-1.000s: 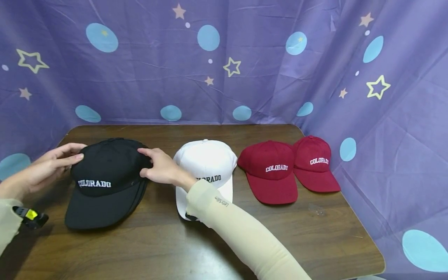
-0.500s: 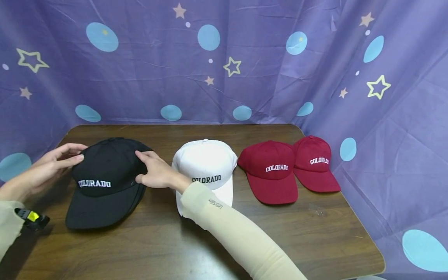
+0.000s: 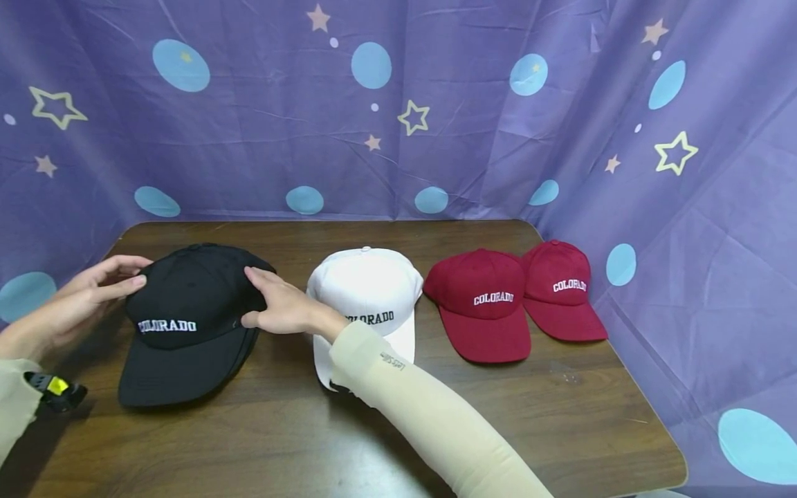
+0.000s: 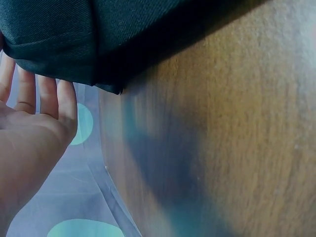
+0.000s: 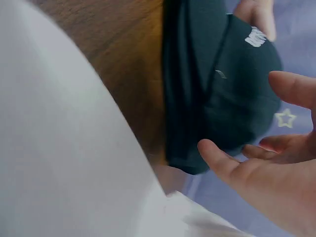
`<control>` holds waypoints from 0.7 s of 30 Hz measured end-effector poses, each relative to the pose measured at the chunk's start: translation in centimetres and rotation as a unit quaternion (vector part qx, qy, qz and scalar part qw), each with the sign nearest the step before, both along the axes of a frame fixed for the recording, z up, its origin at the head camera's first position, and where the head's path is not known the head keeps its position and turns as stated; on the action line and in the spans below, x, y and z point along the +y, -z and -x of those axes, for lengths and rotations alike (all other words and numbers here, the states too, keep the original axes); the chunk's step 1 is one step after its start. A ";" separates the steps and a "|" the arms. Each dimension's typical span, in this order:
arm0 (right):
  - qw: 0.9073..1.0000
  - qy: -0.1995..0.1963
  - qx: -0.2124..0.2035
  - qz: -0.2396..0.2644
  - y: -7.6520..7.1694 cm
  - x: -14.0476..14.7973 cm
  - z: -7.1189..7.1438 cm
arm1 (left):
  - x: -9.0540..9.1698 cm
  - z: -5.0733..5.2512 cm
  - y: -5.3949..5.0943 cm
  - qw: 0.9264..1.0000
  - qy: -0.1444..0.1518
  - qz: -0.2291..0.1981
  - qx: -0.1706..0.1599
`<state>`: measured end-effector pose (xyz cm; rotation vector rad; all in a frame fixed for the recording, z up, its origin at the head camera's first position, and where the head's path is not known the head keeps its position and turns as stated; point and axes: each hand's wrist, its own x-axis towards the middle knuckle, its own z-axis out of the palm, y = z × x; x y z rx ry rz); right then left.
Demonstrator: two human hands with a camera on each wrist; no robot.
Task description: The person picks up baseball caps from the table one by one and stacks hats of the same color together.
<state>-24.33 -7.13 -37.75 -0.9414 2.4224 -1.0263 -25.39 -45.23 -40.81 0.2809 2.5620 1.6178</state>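
Observation:
A black cap (image 3: 189,297) with white COLORADO lettering sits at the left of the table, its brim toward me. A second black brim edge (image 3: 248,349) shows beneath it, as of another cap stacked under. My left hand (image 3: 84,297) touches the crown's left side with thumb and fingertips; the left wrist view has its fingers (image 4: 48,94) loosely extended against the black cloth (image 4: 54,44). At the crown's right side is my right hand (image 3: 283,304), thumb and fingers spread. In the right wrist view its fingers (image 5: 222,160) lie close along the cap (image 5: 242,94), contact unclear.
A white cap (image 3: 367,283) stands mid-table, partly behind my right forearm. Two dark red caps (image 3: 482,297) (image 3: 556,277) lie side by side on the right. The wooden table (image 3: 261,429) is backed by a purple curtain (image 3: 261,104) with stars and ovals.
My right hand has shifted slightly toward me along the crown's right side, its thumb lower than before. The left hand and the caps have stayed almost in place.

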 end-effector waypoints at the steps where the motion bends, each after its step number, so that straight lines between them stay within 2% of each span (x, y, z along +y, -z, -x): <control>1: 1.000 -0.002 -0.003 0.002 -0.3 0.3 -0.1 | 0.0 0.0 0.0 1.000 0.000 -0.001 0.000; 7: 0.998 -0.024 -0.020 0.060 -3.1 3.2 -1.3 | 0.1 -0.3 0.1 1.000 -0.005 0.015 0.013; 10: 0.993 -0.043 -0.035 0.107 -4.9 5.6 -2.0 | -0.1 -0.5 0.0 0.999 -0.001 -0.033 0.016; 12: 0.989 -0.051 -0.036 0.135 -6.1 7.8 -2.5 | -0.1 -0.7 -0.3 0.999 0.002 -0.046 0.023; 14: 0.985 -0.052 -0.026 0.160 -7.1 10.3 -2.8 | -0.2 -0.8 -0.9 0.999 -0.001 -0.027 0.032; 17: 0.980 -0.038 -0.009 0.194 -8.1 14.3 -3.1 | 0.0 -1.1 -2.2 0.996 -0.017 0.058 0.067; 19: 0.978 -0.022 -0.001 0.209 -8.7 17.0 -3.1 | 0.5 -1.2 -3.1 0.992 -0.031 0.082 0.089; 21: 0.977 -0.005 0.010 0.214 -9.1 19.5 -3.0 | 1.5 -1.5 -4.0 0.989 -0.044 0.083 0.114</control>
